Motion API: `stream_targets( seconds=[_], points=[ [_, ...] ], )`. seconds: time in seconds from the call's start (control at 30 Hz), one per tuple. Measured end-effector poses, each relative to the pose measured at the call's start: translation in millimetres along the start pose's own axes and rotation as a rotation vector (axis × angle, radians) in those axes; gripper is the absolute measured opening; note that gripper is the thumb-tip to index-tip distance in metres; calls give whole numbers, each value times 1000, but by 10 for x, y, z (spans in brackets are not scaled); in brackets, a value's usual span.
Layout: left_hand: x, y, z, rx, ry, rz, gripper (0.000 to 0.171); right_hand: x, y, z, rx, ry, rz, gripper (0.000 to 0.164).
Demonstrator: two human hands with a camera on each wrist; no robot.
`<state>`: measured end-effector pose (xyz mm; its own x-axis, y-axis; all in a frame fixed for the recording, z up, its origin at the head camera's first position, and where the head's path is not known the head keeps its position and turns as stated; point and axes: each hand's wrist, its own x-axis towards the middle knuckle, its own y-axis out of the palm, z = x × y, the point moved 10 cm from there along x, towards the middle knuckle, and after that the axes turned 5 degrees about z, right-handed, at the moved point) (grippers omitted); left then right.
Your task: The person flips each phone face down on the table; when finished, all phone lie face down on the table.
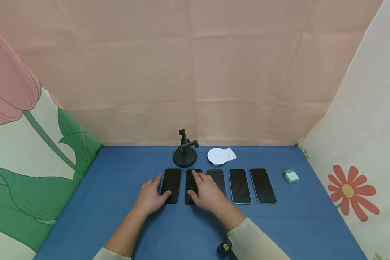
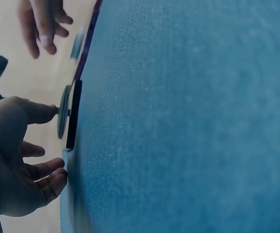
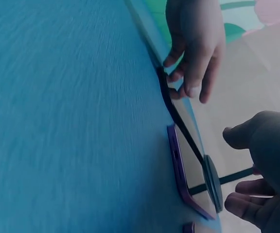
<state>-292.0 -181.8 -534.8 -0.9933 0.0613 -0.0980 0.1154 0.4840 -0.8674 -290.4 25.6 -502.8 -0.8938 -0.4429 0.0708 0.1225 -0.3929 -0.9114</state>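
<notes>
Five-phone row aside, my left hand [image 1: 151,195] is at the leftmost black phone [image 1: 172,182], fingers along its left side and thumb over its lower right part. Whether the thumb touches the screen I cannot tell. My right hand [image 1: 209,191] is over the second phone [image 1: 190,184] and partly covers the third phone [image 1: 217,177]. In the right wrist view, a gap shows between the right hand [image 3: 271,179] and the purple-edged phone [image 3: 176,162]. Fingers of both hands are relaxed and apart. The left wrist view shows the black phone's edge [image 2: 74,114] near the left thumb.
Two more phones, a fourth [image 1: 239,186] and a fifth [image 1: 263,186], lie to the right. Behind the row are a black stand [image 1: 184,157] and a white disc [image 1: 217,156]. A charger plug [image 1: 291,176] lies far right on the blue cloth [image 1: 312,224].
</notes>
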Motion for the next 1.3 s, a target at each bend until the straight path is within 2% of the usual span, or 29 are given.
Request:
stream_targets(
  seconds=[0.33,0.73,1.07,1.3],
  points=[
    [15,16,-22,-17,22,2,75,103,135,220,18,-49,13,63],
    [25,21,-46,-48,50,-13,67,198,350,393,40,-24,110,60],
    [-5,4,-68,-95,55,-13,64,267,453,411,103,-5,163,58],
    [1,16,-56,-192,45,15,60,275,443,407,147,0,161,57]
  ],
)
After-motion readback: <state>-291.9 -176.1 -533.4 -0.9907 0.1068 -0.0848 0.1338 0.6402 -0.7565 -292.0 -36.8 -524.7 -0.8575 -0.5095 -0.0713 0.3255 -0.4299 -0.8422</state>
